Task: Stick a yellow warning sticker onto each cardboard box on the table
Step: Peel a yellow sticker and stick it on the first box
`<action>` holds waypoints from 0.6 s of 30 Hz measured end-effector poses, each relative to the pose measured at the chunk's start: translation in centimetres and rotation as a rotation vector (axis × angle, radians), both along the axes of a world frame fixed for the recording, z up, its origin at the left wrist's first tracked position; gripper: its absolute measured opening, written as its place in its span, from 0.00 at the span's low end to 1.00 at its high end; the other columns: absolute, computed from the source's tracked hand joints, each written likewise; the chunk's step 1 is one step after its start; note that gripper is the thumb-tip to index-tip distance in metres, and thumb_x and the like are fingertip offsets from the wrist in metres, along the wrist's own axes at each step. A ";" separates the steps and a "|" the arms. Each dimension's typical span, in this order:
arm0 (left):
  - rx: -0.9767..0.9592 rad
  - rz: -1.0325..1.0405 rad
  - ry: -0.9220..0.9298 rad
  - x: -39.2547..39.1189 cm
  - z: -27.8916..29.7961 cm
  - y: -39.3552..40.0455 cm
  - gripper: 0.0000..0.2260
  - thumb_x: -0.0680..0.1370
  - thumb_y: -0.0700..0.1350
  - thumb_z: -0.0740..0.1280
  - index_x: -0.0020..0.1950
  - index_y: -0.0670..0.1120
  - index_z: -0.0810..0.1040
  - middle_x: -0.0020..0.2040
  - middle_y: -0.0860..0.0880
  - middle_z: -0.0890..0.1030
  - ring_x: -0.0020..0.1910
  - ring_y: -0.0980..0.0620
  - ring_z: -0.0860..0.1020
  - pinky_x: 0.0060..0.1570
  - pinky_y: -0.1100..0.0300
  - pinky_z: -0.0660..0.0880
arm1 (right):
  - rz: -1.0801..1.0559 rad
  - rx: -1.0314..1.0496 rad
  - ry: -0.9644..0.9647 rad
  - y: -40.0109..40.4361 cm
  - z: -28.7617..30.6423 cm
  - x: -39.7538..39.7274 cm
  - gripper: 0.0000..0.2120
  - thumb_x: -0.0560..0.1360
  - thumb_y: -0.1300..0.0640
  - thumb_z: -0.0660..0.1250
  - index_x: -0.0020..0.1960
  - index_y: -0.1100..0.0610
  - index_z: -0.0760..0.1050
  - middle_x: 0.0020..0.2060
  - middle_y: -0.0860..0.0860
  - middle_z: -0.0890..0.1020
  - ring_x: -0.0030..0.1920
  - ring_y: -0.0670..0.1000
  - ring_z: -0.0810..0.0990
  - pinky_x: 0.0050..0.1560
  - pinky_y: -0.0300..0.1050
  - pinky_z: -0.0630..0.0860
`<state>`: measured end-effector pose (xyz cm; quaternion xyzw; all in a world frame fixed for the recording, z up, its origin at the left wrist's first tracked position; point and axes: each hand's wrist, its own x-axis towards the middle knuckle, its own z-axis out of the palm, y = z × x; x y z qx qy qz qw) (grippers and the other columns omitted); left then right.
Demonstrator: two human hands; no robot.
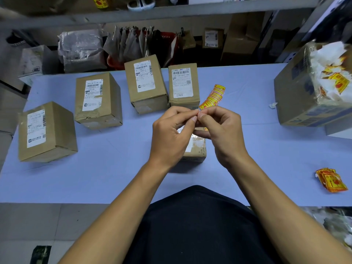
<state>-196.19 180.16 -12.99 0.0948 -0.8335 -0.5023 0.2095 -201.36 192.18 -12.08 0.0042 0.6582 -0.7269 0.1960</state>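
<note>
Yellow warning stickers with red print, a glossy strip (213,98), trailed far-right from both grips, held above the pale blue desk (114,168). Left hand (171,134) and right hand (221,130) met fingertip to fingertip, pinching the strip's near end. Four matte brown cardboard boxes with white labels stood far and left (46,132) (98,101) (145,83) (183,85); a fifth (196,149) sat mostly hidden beneath the hands. A loose crumpled sticker pile (330,180) lay near-right. A large taped carton (297,96), cut off at right, held peeled backing scraps. Label print was unreadable.
</note>
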 end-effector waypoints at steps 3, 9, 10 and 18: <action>-0.034 -0.009 0.020 0.0 -0.2 -0.2 0.09 0.78 0.37 0.70 0.57 0.42 0.85 0.49 0.47 0.82 0.48 0.51 0.82 0.49 0.50 0.81 | -0.002 0.021 0.009 -0.2 0.1 0.0 0.08 0.77 0.68 0.66 0.41 0.61 0.79 0.35 0.53 0.83 0.42 0.55 0.86 0.46 0.55 0.85; -0.085 -0.016 0.047 0.1 -0.3 -0.4 0.09 0.77 0.37 0.70 0.56 0.41 0.85 0.48 0.46 0.82 0.47 0.52 0.81 0.48 0.52 0.80 | -0.003 0.066 0.033 -0.4 0.2 0.1 0.06 0.77 0.68 0.66 0.42 0.64 0.78 0.34 0.52 0.82 0.39 0.51 0.85 0.48 0.60 0.84; -0.098 -0.023 0.050 0.1 -0.3 -0.4 0.09 0.77 0.37 0.71 0.56 0.41 0.85 0.48 0.46 0.82 0.47 0.52 0.81 0.48 0.52 0.80 | -0.004 0.075 0.039 -0.4 0.1 0.2 0.05 0.77 0.67 0.66 0.42 0.64 0.78 0.34 0.51 0.82 0.39 0.50 0.85 0.48 0.61 0.83; -0.092 -0.039 0.048 -0.1 -0.2 -0.6 0.09 0.77 0.37 0.70 0.56 0.42 0.85 0.47 0.47 0.82 0.47 0.53 0.81 0.47 0.53 0.80 | 0.009 0.044 0.022 -0.3 0.2 0.2 0.05 0.78 0.67 0.66 0.43 0.63 0.77 0.36 0.52 0.81 0.42 0.51 0.85 0.48 0.59 0.84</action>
